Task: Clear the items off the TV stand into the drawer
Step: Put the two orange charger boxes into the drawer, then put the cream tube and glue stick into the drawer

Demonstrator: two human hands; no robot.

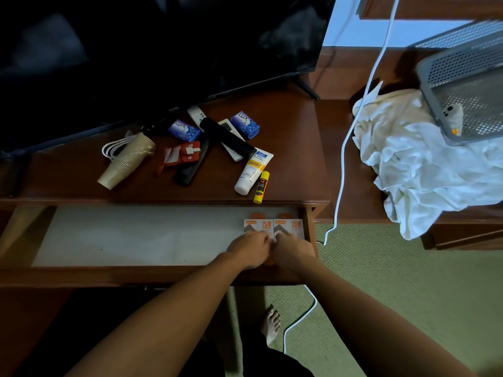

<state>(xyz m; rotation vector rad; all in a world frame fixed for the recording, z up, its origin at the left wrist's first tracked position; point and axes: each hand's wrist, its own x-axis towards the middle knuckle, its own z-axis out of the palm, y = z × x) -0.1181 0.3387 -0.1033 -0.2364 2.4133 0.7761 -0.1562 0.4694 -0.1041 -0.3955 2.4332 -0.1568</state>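
Observation:
The drawer under the TV stand is pulled open, with a pale liner. Two white-and-orange "25W" boxes lie side by side in its right end: the left box and the right box. My left hand rests on the left box's near edge, and my right hand on the right box's. On the stand lie a stack of paper cups, two blue soap bars, a red packet, a black tube, a white lotion tube and a yellow glue stick.
A dark TV stands at the back of the stand. A white cable hangs down to the green carpet on the right. A lower shelf at right holds a crumpled white cloth and a grey mesh basket. My bare foot is below the drawer.

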